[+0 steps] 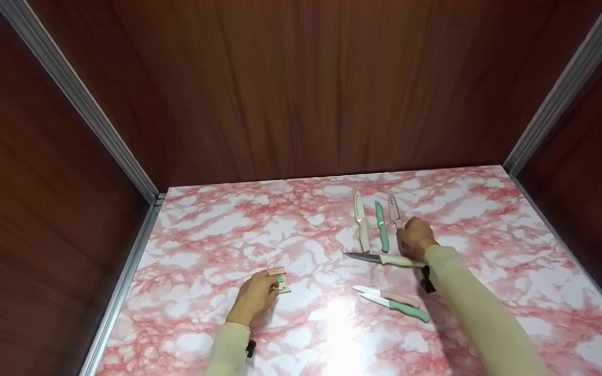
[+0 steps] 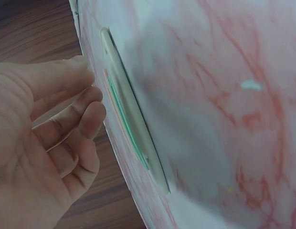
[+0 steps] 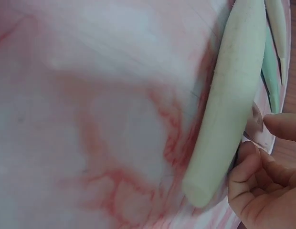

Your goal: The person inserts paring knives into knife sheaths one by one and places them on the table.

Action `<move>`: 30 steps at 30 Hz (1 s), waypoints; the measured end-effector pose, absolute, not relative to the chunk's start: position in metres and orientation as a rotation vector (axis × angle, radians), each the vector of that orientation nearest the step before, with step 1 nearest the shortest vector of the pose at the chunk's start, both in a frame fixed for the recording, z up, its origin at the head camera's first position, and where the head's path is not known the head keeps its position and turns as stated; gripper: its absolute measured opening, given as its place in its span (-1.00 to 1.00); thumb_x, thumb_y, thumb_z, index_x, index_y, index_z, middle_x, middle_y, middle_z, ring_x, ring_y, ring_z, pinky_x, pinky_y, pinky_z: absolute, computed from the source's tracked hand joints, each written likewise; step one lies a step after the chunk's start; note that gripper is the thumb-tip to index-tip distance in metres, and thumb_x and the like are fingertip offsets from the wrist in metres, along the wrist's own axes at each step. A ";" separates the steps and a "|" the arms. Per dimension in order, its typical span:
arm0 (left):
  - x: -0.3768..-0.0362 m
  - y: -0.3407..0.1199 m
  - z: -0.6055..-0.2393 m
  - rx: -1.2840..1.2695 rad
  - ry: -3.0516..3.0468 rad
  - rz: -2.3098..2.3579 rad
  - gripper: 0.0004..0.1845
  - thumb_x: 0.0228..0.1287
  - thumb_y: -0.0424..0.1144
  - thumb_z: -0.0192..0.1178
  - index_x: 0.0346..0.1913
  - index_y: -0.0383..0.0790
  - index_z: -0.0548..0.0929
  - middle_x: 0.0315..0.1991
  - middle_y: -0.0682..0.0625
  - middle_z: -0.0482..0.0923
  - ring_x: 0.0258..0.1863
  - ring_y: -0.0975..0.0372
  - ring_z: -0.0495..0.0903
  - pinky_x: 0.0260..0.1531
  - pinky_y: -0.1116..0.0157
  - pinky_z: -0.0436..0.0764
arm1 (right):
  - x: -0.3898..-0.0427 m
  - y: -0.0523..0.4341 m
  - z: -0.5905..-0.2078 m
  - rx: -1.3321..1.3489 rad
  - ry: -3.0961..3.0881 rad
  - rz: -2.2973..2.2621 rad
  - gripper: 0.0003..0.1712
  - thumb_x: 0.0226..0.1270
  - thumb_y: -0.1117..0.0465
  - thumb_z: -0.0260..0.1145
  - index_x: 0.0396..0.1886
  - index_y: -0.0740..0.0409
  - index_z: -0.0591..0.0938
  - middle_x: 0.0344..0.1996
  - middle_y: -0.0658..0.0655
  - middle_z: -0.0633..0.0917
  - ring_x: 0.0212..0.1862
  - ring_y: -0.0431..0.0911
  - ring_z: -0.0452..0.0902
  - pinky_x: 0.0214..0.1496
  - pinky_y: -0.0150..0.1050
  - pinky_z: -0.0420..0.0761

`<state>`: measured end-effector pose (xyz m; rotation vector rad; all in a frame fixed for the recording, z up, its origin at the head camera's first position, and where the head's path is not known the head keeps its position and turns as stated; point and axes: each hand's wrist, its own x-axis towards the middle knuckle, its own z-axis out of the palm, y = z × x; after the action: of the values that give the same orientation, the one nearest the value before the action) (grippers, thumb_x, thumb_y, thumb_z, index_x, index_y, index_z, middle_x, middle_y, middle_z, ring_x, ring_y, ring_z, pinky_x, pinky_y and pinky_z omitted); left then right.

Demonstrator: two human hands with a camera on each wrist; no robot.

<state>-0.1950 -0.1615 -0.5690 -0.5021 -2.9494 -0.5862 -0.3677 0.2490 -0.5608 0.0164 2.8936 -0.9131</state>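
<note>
My left hand [image 1: 254,297] is beside a small stack of flat, slim pieces: pink [image 1: 276,271], green [image 2: 126,121] and cream [image 2: 131,107]. Its fingers are loosely bent, next to the stack's edge, without visibly gripping it. With my right hand [image 1: 416,235] I hold the handle end of a pink-bladed knife [image 1: 394,208], mostly hidden by the fingers. Left of it lie a green knife [image 1: 381,227] and a cream knife [image 1: 361,224]. A dark-bladed knife with a cream handle [image 3: 227,105] lies crosswise just in front of that hand.
Two white-bladed knives, one with a pink handle [image 1: 403,298] and one with a green handle [image 1: 409,311], lie side by side nearer the front. The marbled red-and-white table [image 1: 201,250] is enclosed by brown wood panels [image 1: 301,89] with metal edge strips.
</note>
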 end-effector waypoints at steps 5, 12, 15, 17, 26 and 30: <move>-0.197 -0.161 -0.572 -0.480 -2.943 -0.543 -0.95 0.18 -0.28 0.30 -0.35 -0.16 0.64 -0.37 0.04 0.52 -0.34 0.15 0.54 -0.36 0.18 0.51 | -0.362 0.252 -0.557 0.024 2.866 -0.948 -0.61 0.22 0.18 0.11 -0.16 0.48 0.49 -0.21 0.41 0.59 -0.13 0.23 0.51 -0.06 0.05 0.48; -0.198 -0.161 -0.577 -0.484 -2.954 -0.506 -0.92 0.16 -0.29 0.33 -0.38 -0.15 0.61 -0.37 0.03 0.48 -0.37 0.15 0.52 -0.39 0.19 0.49 | -0.351 0.255 -0.549 -0.088 2.912 -0.900 -0.58 0.32 0.19 0.12 -0.09 0.54 0.46 -0.21 0.46 0.59 -0.11 0.29 0.50 -0.03 0.10 0.44; -0.198 -0.161 -0.579 -0.476 -2.953 -0.514 -0.93 0.15 -0.30 0.33 -0.33 -0.15 0.63 -0.33 0.02 0.50 -0.34 0.13 0.54 -0.35 0.17 0.51 | -0.347 0.255 -0.546 -0.115 2.934 -0.886 -0.58 0.33 0.18 0.13 -0.09 0.54 0.46 -0.25 0.44 0.60 -0.14 0.28 0.52 -0.05 0.10 0.45; -0.198 -0.161 -0.580 -0.465 -2.956 -0.529 -0.92 0.15 -0.30 0.33 -0.29 -0.15 0.65 -0.33 0.02 0.50 -0.33 0.13 0.54 -0.34 0.17 0.52 | -0.345 0.255 -0.545 -0.126 2.938 -0.885 -0.58 0.34 0.17 0.13 -0.08 0.53 0.46 -0.29 0.41 0.62 -0.19 0.25 0.54 -0.08 0.09 0.47; -0.193 -0.163 -0.580 -0.504 -2.959 -0.531 -0.93 0.15 -0.33 0.33 -0.34 -0.16 0.63 -0.37 0.04 0.48 -0.36 0.16 0.52 -0.38 0.21 0.52 | -0.335 0.253 -0.542 -0.216 2.997 -0.872 -0.60 0.31 0.19 0.17 -0.10 0.52 0.49 -0.47 0.28 0.64 -0.37 0.10 0.57 -0.20 0.05 0.52; -0.191 -0.163 -0.578 -0.501 -3.004 -0.537 -0.93 0.17 -0.33 0.31 -0.30 -0.20 0.64 -0.32 0.02 0.49 -0.33 0.13 0.53 -0.34 0.19 0.53 | -0.329 0.251 -0.540 -0.271 2.997 -0.851 -0.62 0.30 0.19 0.16 -0.12 0.49 0.49 -0.53 0.20 0.62 -0.45 0.04 0.56 -0.28 0.00 0.51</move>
<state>-0.1910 -0.1625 -0.5779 -0.5005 -3.0040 -0.5374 -0.3293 0.2511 -0.5398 -0.2709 2.9973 -0.8514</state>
